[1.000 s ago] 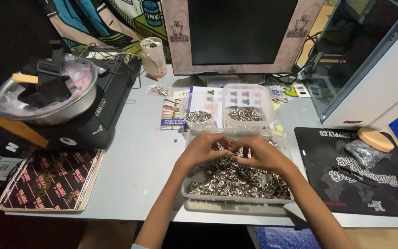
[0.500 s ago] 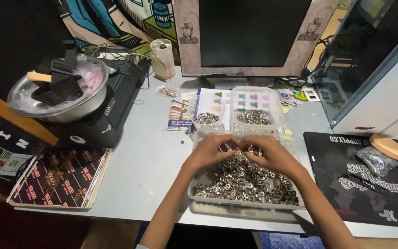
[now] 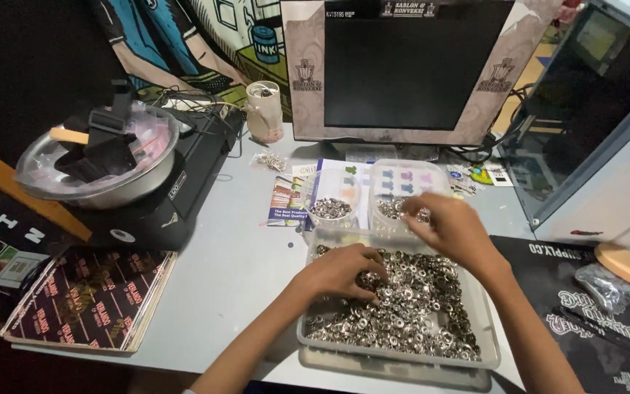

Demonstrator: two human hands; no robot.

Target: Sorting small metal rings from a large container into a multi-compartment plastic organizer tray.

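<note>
Grey table: left hand curled, digging into large tray heaped with metal eyelets, right hand pinching above partly filled small tub; most remain unsorted.

Two hands are at work: the left hand and the right hand. One large clear tray holds silver eyelets too many to count. Two small clear tubs stand beyond it, the left tub and the right tub. One monitor, one steel bowl.
</note>
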